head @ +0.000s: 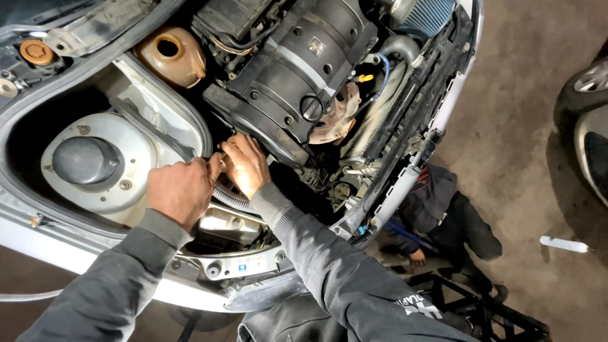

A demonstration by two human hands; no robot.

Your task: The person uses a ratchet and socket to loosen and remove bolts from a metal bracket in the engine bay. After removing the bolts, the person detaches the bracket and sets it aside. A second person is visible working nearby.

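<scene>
Both my hands reach into a car's open engine bay. My left hand (182, 189) is curled shut around a slim tool or rod whose tip shows at the knuckles. Close beside it, my right hand (246, 166) presses its fingers down against the lower edge of the black engine cover (297, 69), above a ribbed grey hose (233, 201). What the right fingers grip is hidden. The two hands almost touch.
A round strut mount (95, 166) lies left of my hands, and an amber coolant tank (172, 56) behind them. Another person in dark clothes crouches at the car's front corner (443, 215). A white tube (565, 244) lies on the concrete floor.
</scene>
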